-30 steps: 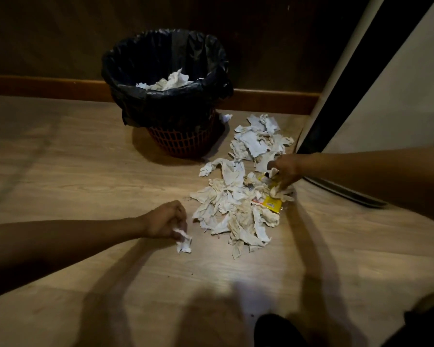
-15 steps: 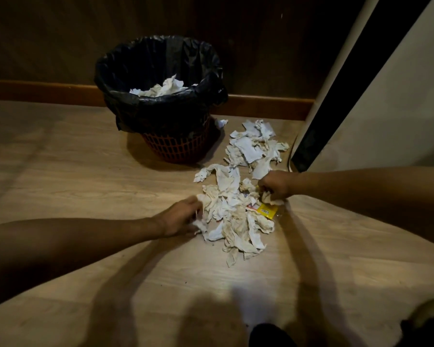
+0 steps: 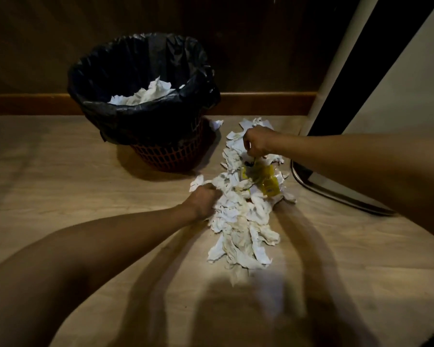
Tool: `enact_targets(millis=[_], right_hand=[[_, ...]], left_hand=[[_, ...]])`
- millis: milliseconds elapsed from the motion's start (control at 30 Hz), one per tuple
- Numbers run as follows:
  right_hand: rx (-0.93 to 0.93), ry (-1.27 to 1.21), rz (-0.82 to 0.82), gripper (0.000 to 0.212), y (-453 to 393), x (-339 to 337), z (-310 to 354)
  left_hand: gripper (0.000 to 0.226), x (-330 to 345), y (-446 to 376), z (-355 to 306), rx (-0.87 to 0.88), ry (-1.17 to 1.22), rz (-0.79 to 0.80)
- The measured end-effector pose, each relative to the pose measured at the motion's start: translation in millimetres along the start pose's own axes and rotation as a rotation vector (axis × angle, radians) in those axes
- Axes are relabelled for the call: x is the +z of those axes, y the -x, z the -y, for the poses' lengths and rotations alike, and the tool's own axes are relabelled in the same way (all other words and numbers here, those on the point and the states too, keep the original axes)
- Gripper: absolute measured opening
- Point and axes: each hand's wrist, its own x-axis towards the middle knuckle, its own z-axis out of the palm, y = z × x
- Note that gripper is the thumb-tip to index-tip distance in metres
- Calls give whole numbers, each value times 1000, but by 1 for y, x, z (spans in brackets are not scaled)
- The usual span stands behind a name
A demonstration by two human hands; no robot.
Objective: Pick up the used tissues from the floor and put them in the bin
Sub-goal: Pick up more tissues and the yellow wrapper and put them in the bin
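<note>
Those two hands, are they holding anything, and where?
Each fist is closed on tissues: left hand at the pile's left edge, right hand at its far end.

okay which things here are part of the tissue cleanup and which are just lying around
Part of the job: tissue pile, bin, left hand, right hand.
Lying about: yellow wrapper, dark flat base.

Nothing readable here tbh. The only thing with any print on it is the yellow wrapper [image 3: 266, 180] lying in the tissues [image 3: 238, 221], and its dark markings are way too blurred and small to make out.
</note>
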Motion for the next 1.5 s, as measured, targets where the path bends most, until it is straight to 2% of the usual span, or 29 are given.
enact_targets(millis=[167, 433, 533, 567, 600, 700, 733, 867, 967, 1033, 1133, 1233, 1333, 1433, 1467, 1500], right_hand=[[10, -20, -70, 49, -45, 16, -19], [-74, -154, -165, 44, -130, 32, 3], [-86, -114, -146, 76, -155, 42, 4], [-94, -98, -145, 81, -163, 46, 3], [-97, -84, -138, 74, -171, 50, 2], [-118, -56, -180, 34, -181, 62, 0], [-122, -58, -195, 29, -176, 63, 3], [-114, -119, -230, 36, -155, 58, 4], [-105, -231, -383, 32, -141, 42, -5], [-3, -166, -427, 47, -133, 26, -18], [229, -26, -259, 41, -121, 21, -49], [230, -80, -9, 40, -93, 39, -59], [176, -186, -51, 66, -66, 55, -48], [137, -115, -132, 51, -48, 60, -41], [131, -82, -130, 45, -44, 60, -38], [127, -56, -128, 40, -41, 59, -35]], left_hand=[[45, -1, -3, 8, -8, 97, -54], [28, 4, 2, 13, -23, 166, -103], [22, 5, -3, 14, -23, 180, -104], [21, 7, -4, 14, -19, 179, -100], [21, 8, -4, 15, -16, 175, -95], [23, 10, -5, 17, -1, 165, -93], [23, 9, -6, 17, -1, 165, -92], [23, 7, -7, 17, -5, 175, -79], [24, 3, -7, 15, -33, 204, -60], [25, 2, -6, 16, -47, 219, -65], [24, 3, 1, 14, -65, 249, -94], [26, 4, 9, 9, -83, 234, -92], [26, 4, 15, 4, -111, 257, -41], [30, 5, 19, 0, -150, 385, 56], [39, 5, 20, -3, -172, 379, 95], [59, 6, 22, -7, -204, 344, 140]])
